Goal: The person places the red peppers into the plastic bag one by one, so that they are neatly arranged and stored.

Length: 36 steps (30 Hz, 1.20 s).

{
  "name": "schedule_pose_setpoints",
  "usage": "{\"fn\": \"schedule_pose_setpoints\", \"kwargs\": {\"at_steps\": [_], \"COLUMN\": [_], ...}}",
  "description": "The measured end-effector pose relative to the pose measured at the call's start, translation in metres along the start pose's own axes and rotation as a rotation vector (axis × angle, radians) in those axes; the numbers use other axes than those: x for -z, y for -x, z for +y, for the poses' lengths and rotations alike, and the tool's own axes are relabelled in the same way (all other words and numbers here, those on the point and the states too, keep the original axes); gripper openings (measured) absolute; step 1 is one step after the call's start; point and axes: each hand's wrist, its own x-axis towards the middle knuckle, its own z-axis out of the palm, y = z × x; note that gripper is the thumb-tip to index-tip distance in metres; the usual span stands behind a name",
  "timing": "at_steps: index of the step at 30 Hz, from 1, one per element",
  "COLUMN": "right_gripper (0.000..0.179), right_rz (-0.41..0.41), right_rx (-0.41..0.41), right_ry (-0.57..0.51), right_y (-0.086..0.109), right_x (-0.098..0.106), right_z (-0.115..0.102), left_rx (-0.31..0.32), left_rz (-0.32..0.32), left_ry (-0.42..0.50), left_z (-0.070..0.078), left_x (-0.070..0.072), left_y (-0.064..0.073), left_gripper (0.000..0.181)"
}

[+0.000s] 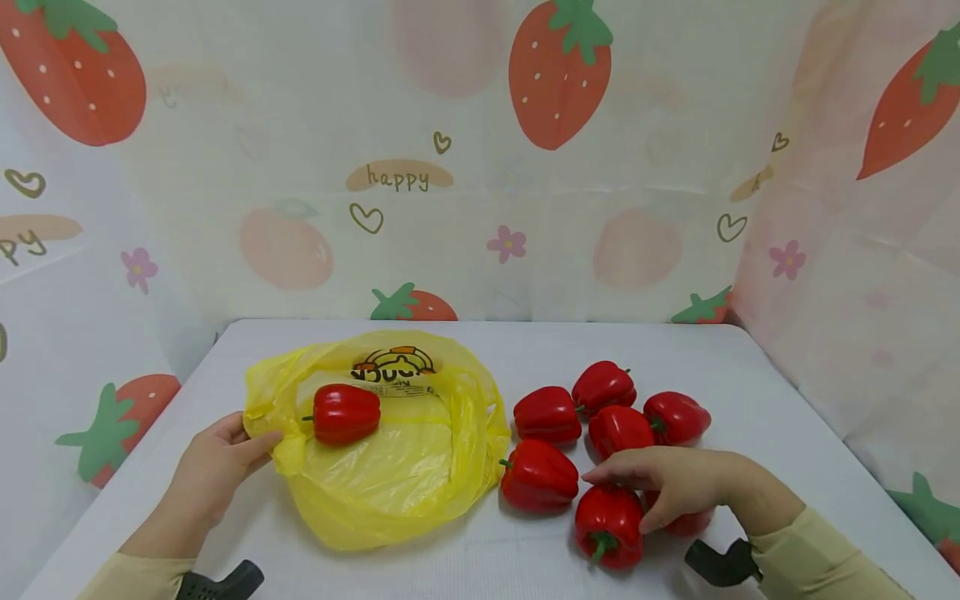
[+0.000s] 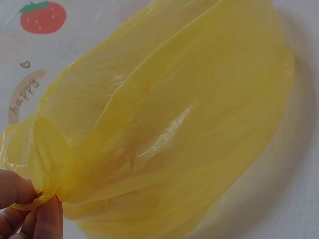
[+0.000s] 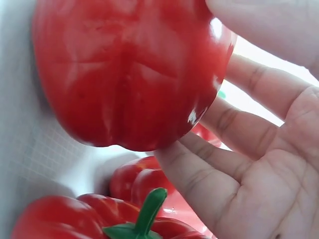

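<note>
A yellow plastic bag lies spread with its mouth open on the left half of the table. One red bell pepper is at the bag's left side, stem pointing left. My left hand pinches the bag's left edge; in the left wrist view the thumb and fingers bunch the film between them. On the right, my right hand grips a red bell pepper from above, green stem toward me. The right wrist view shows the fingers and thumb around that pepper.
Several more red bell peppers cluster around the right hand, one just left of the gripped one and another partly hidden under the hand. The white table meets a strawberry-print curtain at its back and sides.
</note>
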Motion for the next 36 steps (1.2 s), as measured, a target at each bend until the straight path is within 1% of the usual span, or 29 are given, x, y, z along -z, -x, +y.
{"fn": "schedule_pose_setpoints", "kwargs": {"at_steps": [5,11,21,24,30,36], "right_gripper": [0.06,0.061,0.053,0.052,0.052,0.051], "right_rz": [0.003,0.004,0.033,0.038,0.018,0.004], "right_rx": [0.005,-0.009,-0.048,-0.053,-0.036,0.007], "right_ry": [-0.008,-0.005,0.058,0.059,0.054,0.059], "right_y": [0.001,0.001,-0.003,-0.005,-0.009,-0.014], "right_x": [-0.001,-0.001,-0.006,-0.007,-0.01,-0.014], "right_z": [-0.001,-0.002,-0.006,-0.006,-0.005,-0.005], "left_rx": [-0.003,-0.016,-0.011,-0.013,-0.003,-0.008], "left_rz": [-0.003,-0.005,-0.005,-0.003,0.003,0.007], "left_ry": [-0.005,-0.002,0.003,0.001,0.005,-0.004], "left_z": [0.0,0.0,0.0,0.0,0.0,-0.001], "left_x": [-0.001,-0.002,-0.003,-0.003,-0.004,-0.004], "left_y": [0.0,0.0,-0.002,-0.002,-0.002,-0.004], "left_gripper": [0.076,0.075,0.076,0.077,0.078,0.076]}}
